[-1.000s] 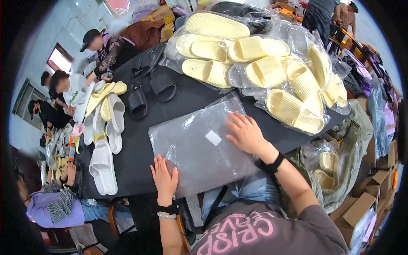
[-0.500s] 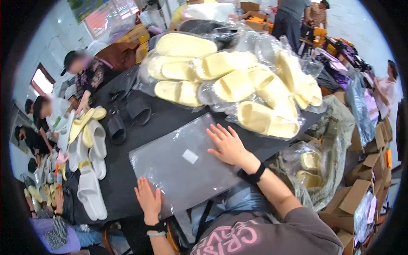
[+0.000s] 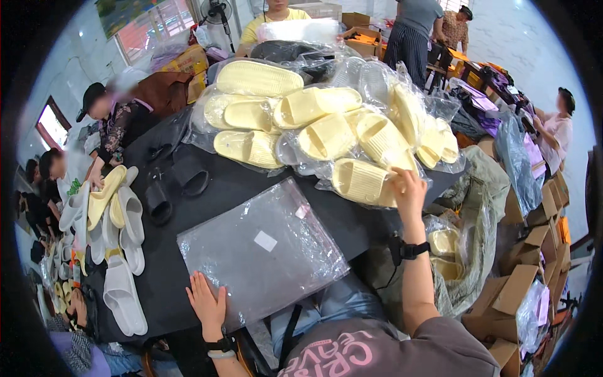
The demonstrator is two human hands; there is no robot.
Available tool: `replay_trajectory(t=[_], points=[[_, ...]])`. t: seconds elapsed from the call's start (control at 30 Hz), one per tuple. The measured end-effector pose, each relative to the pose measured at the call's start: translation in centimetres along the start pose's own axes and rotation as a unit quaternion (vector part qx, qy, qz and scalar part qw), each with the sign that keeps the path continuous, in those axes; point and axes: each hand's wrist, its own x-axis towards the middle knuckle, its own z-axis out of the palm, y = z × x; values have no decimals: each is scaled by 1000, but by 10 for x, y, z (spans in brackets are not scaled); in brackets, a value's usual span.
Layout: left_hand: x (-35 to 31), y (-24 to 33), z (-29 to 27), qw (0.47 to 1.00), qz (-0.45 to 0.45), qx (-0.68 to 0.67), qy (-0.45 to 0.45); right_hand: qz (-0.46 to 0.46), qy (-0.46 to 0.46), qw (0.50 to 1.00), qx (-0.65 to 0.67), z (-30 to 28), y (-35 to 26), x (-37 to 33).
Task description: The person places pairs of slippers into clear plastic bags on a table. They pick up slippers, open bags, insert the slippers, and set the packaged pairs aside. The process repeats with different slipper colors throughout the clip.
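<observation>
My left hand (image 3: 207, 303) lies flat, fingers stretched, on the lower left edge of a stack of clear plastic bags (image 3: 251, 270). A small white label (image 3: 265, 240) shows on the top bag. With bent fingers, my right hand (image 3: 409, 193) pinches the right end of a pair of pale yellow slippers in a clear bag (image 3: 359, 178), at the near side of a heap. The thumb is partly hidden. Behind that pair, several bagged yellow slippers (image 3: 326, 135) lie piled on the black table (image 3: 326, 207).
Black slippers (image 3: 158, 195) lie left of the heap, with grey slippers (image 3: 122, 295) and yellow ones nearer the left edge. On the right stand an open woven sack (image 3: 483, 201) holding bagged slippers and cardboard boxes (image 3: 521, 292). Other people work around the room.
My right hand has left the plastic bags and moved right and away from me to the bagged yellow slippers. My left hand stays on the bags. The whole view has shifted slightly.
</observation>
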Motion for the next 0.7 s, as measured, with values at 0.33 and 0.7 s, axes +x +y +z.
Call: replay_trajectory(t=[0.33,0.7], points=[[-2,-5,2,999,21,6,25,20,176,863,473,-64,-33,-14],[-2,-8,4,1000,6,-2,21,-130,-151,863,464,-2,-227,-42]])
